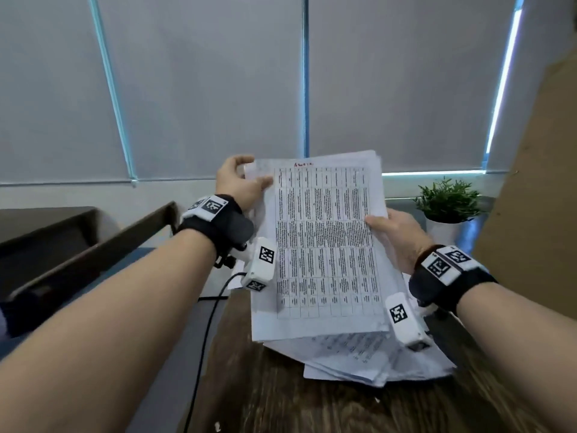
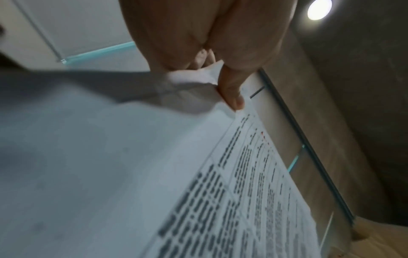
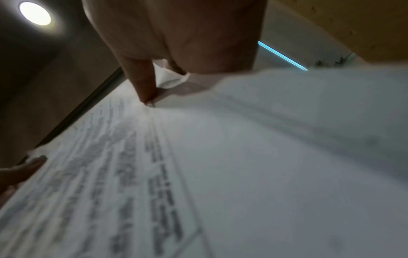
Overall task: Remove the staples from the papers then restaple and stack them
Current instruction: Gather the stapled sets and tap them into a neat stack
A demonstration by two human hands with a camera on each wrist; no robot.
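Now your left hand [image 1: 239, 185] pinches the top corner of the printed papers [image 1: 324, 245]. Your right hand [image 1: 398, 235] grips their right edge, above the loose pile [image 1: 374, 360] on the table [image 1: 281, 401].

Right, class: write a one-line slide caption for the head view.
Both hands, left hand and right hand, hold a printed paper bundle above loose papers.

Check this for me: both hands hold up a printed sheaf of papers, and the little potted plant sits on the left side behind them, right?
Not quite. The potted plant sits on the right side, as the head view shows. The rest holds: left hand and right hand hold up the printed sheaf of papers.
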